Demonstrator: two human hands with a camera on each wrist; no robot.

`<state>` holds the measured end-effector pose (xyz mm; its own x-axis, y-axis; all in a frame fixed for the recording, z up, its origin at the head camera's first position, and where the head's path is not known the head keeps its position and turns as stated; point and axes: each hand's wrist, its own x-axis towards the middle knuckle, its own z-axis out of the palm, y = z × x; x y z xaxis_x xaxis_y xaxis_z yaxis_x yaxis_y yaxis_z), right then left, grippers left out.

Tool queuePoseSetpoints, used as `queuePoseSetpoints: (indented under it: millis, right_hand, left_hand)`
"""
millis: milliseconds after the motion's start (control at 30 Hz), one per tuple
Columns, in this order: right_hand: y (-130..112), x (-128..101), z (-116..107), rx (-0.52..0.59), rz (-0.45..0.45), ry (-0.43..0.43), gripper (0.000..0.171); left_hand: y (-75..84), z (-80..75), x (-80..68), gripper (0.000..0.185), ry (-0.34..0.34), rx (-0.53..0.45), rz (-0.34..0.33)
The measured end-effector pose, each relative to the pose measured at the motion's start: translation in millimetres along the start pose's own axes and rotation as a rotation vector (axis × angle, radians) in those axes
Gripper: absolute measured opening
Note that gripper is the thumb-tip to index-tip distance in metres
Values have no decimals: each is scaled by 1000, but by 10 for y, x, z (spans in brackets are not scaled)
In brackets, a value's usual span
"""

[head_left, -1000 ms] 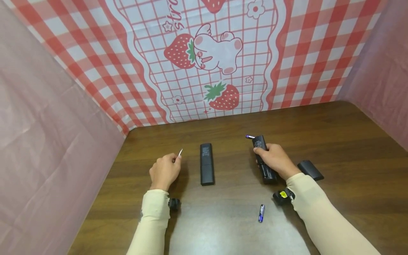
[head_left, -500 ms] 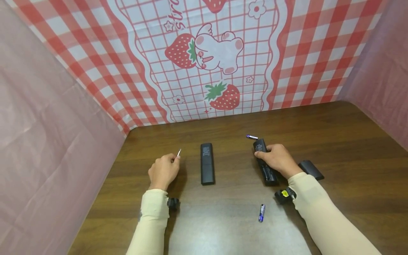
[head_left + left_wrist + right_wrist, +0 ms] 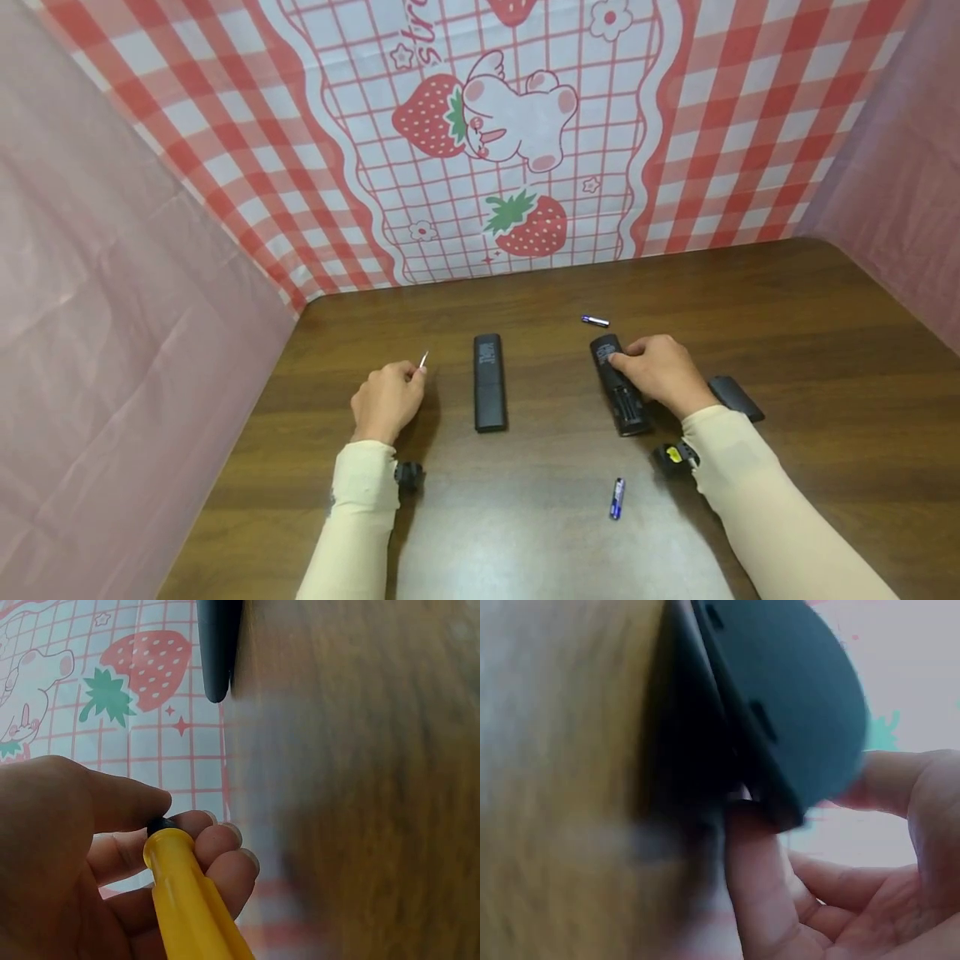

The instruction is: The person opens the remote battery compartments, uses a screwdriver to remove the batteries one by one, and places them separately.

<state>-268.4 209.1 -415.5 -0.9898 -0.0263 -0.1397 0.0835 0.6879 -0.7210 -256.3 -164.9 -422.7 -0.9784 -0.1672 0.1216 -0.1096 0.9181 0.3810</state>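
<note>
My left hand (image 3: 387,402) holds a screwdriver (image 3: 187,900) by its yellow handle, fingers curled round it; in the head view only the thin metal shaft pokes out past the fingertips. With thumb on top, my right hand (image 3: 663,375) grips a black remote control (image 3: 619,385) by its side. The remote's back faces up and its battery compartment is uncovered. Its loose battery cover (image 3: 737,398) lies beside the right wrist. In the right wrist view a dark curved piece (image 3: 802,690) hides much of the grip.
Between the hands lies a second black remote control (image 3: 490,383), its back closed. One purple battery (image 3: 596,321) rests beyond the gripped remote, another battery (image 3: 617,498) nearer the person. A checked cloth (image 3: 450,208) hangs behind the wooden table (image 3: 525,542).
The gripped remote has come down and nearer to the person, so the far battery shows whole. The right thumb sits closer to its right edge. The left hand has barely moved.
</note>
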Motion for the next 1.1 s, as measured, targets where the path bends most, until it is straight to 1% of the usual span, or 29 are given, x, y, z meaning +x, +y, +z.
queuePoseSetpoints:
  millis: [167, 300, 467, 633, 800, 967, 1100]
  right_hand:
    - [-53, -82, -77, -111, -10, 2, 53]
    - [-86, -140, -129, -222, -40, 19, 55]
    - [-172, -175, -102, -314, -53, 42, 56]
    - [-353, -195, 4, -354, -93, 35, 53]
    - [-530, -215, 174, -380, -133, 12, 46]
    - [-656, -221, 377, -389, -191, -8, 42]
    - [-726, -227, 498, -396, -212, -16, 41]
  left_hand:
    - [-3, 1, 20, 29, -13, -5, 0]
    - [6, -4, 35, 29, -17, -12, 3]
    - [12, -9, 41, 28, -21, -14, 9]
    - [3, -8, 30, 27, -29, -20, 13]
    - [14, -15, 26, 27, -33, -22, 18]
    - [5, -43, 40, 28, -30, -2, 12]
    - [-11, -60, 67, 27, -33, 17, 5]
